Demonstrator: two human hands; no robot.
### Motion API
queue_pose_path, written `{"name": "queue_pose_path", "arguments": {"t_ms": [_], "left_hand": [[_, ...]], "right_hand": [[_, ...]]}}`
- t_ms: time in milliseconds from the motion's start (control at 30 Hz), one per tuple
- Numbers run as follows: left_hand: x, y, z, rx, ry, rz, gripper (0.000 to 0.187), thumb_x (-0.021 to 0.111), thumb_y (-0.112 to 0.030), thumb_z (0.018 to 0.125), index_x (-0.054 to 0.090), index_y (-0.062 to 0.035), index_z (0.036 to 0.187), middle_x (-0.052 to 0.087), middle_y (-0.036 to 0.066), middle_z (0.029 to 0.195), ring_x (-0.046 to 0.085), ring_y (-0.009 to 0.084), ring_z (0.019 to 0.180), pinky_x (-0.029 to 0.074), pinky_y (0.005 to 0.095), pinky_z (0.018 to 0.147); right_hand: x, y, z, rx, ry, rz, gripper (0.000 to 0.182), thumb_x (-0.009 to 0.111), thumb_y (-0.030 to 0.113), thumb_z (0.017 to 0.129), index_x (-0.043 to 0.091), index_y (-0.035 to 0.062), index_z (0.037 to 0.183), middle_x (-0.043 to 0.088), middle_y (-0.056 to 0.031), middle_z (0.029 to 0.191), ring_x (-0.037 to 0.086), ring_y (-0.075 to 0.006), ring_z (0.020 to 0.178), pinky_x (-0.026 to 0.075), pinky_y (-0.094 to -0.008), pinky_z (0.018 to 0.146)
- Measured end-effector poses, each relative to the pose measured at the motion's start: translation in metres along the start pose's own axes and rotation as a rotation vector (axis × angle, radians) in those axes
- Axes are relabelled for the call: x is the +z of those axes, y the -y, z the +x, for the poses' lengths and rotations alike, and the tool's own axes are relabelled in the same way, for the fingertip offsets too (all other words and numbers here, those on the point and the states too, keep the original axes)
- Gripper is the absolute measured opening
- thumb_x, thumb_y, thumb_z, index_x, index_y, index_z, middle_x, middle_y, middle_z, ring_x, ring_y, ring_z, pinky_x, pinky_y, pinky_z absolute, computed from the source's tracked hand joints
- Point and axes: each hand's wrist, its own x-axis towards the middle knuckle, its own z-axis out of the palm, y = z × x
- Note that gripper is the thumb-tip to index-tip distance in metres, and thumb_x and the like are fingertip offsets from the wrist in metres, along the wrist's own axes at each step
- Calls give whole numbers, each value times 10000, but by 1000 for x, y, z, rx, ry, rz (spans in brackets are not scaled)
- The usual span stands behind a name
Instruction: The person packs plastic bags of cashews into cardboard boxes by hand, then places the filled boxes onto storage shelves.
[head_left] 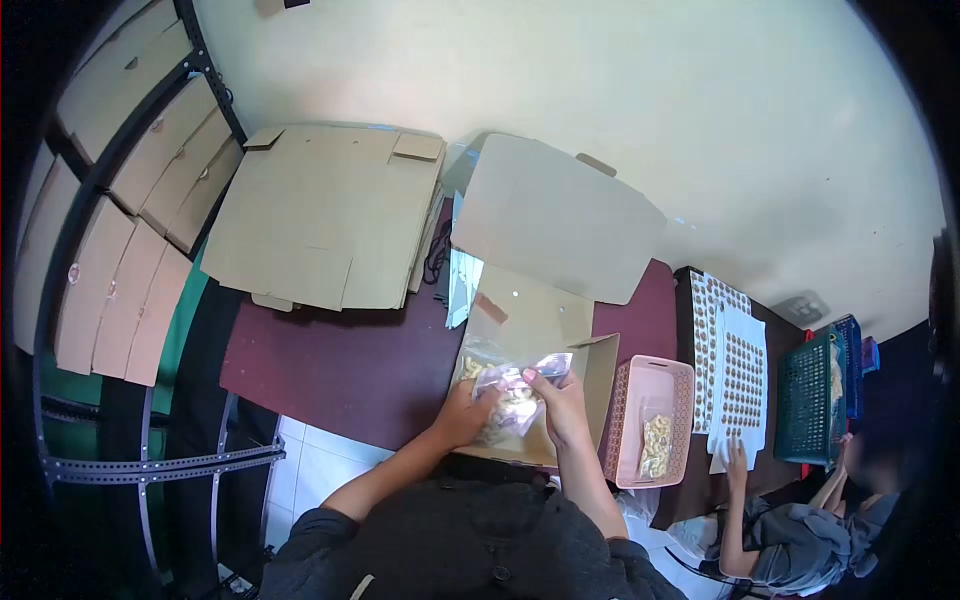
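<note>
My left hand and my right hand are closed on a clear plastic bag of pale yellowish pieces, one hand at each side. A shiny, glare-covered part of the bag sits near my right thumb. The bag is held over an open cardboard box, whose lid stands raised at the back. Another see-through bag of pale pieces appears to lie in the box just beyond my left hand, though the two bags are hard to tell apart.
Right of the box, a pink basket contains a filled bag. Flattened cardboard is stacked at left, beside a metal shelf of boxes. A co-worker's hand touches sheets of round brown stickers, near a green basket.
</note>
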Motion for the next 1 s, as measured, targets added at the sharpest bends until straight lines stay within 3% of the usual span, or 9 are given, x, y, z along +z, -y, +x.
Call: {"name": "queue_pose_path", "arguments": {"t_ms": [133, 233, 300, 333, 433, 500, 600, 900, 1000], "left_hand": [[-1, 17, 7, -207, 49, -144, 297, 579, -255, 876, 598, 14, 1001, 611, 23, 784, 543, 80, 692, 447, 254, 628], [9, 13, 12, 101, 22, -146, 353, 637, -250, 845, 555, -1, 1082, 584, -6, 755, 510, 45, 625, 433, 218, 578], [4, -2, 13, -277, 99, 69, 472, 681, -241, 814, 488, -7, 1175, 580, -5, 790, 515, 41, 612, 435, 202, 554], [4, 13, 16, -223, 73, -26, 535, 693, -260, 804, 456, -7, 1211, 587, 15, 837, 540, 58, 626, 439, 211, 534], [9, 13, 19, -140, -65, -92, 584, 706, -252, 793, 424, -3, 1240, 596, 49, 903, 572, 88, 707, 462, 229, 583], [8, 7, 13, -336, -13, -16, 593, 705, -238, 793, 408, 5, 1246, 601, 85, 970, 584, 132, 810, 477, 251, 696], [14, 29, 12, -117, 54, 22, 585, 678, -228, 810, 383, 13, 1253, 589, 119, 1026, 586, 190, 890, 495, 306, 740], [12, 34, 8, -305, 70, 213, 673, 692, -271, 785, 342, 22, 1280, 605, 162, 994, 626, 189, 822, 509, 316, 713], [9, 31, 8, -128, 107, 210, 667, 727, -185, 770, 327, 41, 1254, 572, 103, 989, 587, 138, 765, 502, 276, 648]], "right_hand": [[-2, 1, 4, 74, -51, 273, 171, 629, 121, 850, 571, 16, 972, 629, -55, 852, 605, -140, 803, 483, -277, 740], [-14, -3, 9, 66, -75, 378, 213, 565, 179, 902, 549, 13, 1036, 616, -77, 918, 604, -159, 826, 483, -291, 760], [-19, -5, 9, -4, -34, 417, 313, 556, 196, 908, 489, 15, 1154, 589, -104, 992, 593, -179, 893, 474, -302, 794], [-21, -5, 8, 20, -44, 314, 426, 566, 172, 900, 395, 18, 1259, 569, -119, 1053, 567, -177, 980, 458, -310, 845], [-18, -21, -6, 14, 37, 7, 482, 618, 153, 860, 385, 21, 1260, 584, -129, 1069, 557, -149, 982, 456, -282, 828], [-19, -43, -13, 30, 64, -46, 516, 639, 133, 835, 378, 6, 1261, 574, -143, 1093, 540, -154, 1031, 455, -290, 847], [-18, -48, -21, 181, 26, 44, 492, 627, 165, 851, 387, -22, 1237, 564, -152, 1099, 540, -183, 1040, 453, -303, 849], [-35, -80, -10, 241, -53, 450, 489, 577, 223, 889, 377, -6, 1273, 521, -129, 1174, 536, -183, 1027, 437, -299, 887], [-34, -53, -12, 135, 110, 49, 541, 646, 155, 843, 382, -1, 1289, 509, -122, 1204, 519, -169, 1071, 428, -295, 900]]}}
